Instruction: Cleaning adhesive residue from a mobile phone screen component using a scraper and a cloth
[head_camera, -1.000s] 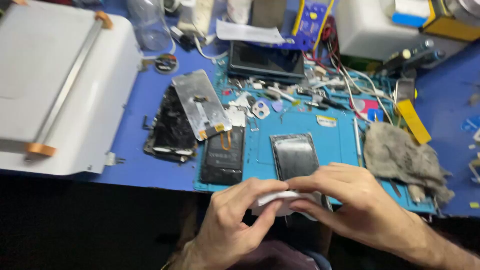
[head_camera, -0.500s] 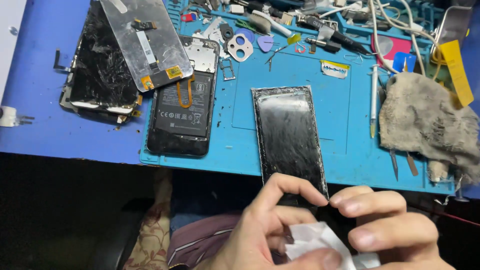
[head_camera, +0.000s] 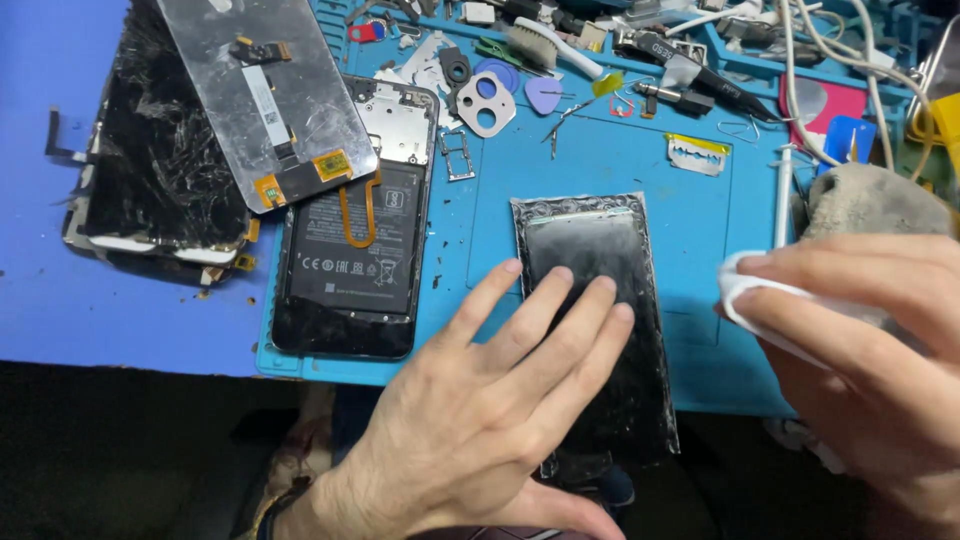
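Note:
A black phone back panel (head_camera: 590, 250) with dirty glue edges lies on the blue work mat (head_camera: 600, 160), its near end hanging over the mat's front edge. My left hand (head_camera: 490, 410) rests flat on it, fingers spread over the panel's lower half. My right hand (head_camera: 870, 350) hovers just right of the panel and pinches a folded white wipe (head_camera: 745, 295).
An opened phone body (head_camera: 355, 260) with its battery showing lies left of the panel. A cracked screen (head_camera: 150, 170) and a detached display (head_camera: 265, 90) sit further left. A razor blade (head_camera: 697, 152), picks, tweezers, a toothbrush and a grey rag (head_camera: 870, 200) crowd the mat's far side.
The view has closed in on the mat. My left hand has moved from the wipe onto the back panel and lies flat on it. My right hand kept the wipe and shifted right.

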